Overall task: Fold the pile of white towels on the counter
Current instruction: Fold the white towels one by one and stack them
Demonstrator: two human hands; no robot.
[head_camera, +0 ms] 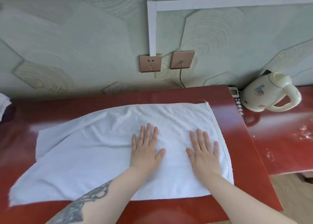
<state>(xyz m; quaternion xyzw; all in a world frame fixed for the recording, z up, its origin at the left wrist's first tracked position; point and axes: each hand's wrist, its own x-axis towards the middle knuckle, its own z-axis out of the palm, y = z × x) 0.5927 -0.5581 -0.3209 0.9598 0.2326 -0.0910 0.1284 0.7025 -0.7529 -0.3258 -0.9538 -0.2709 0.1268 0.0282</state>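
Pressing flat on white towel (pixel 94 156), left hand (pixel 145 149) & right hand (pixel 203 151), fingers straight, phone (pixel 237 100) part hidden

A hotel-like room: patterned wallpaper (pixel 67 37), red counter (pixel 254 156), electric kettle (pixel 269 93) and desk phone (pixel 238 101).

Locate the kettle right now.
In the head view the cream kettle stands at the right, on the red counter by the wall, right of the phone and beyond the white towel.

White cloth (pixel 4 103) cut off at left edge, phone (pixel 238 101) partly behind kettle (pixel 269 93), keys unreadable
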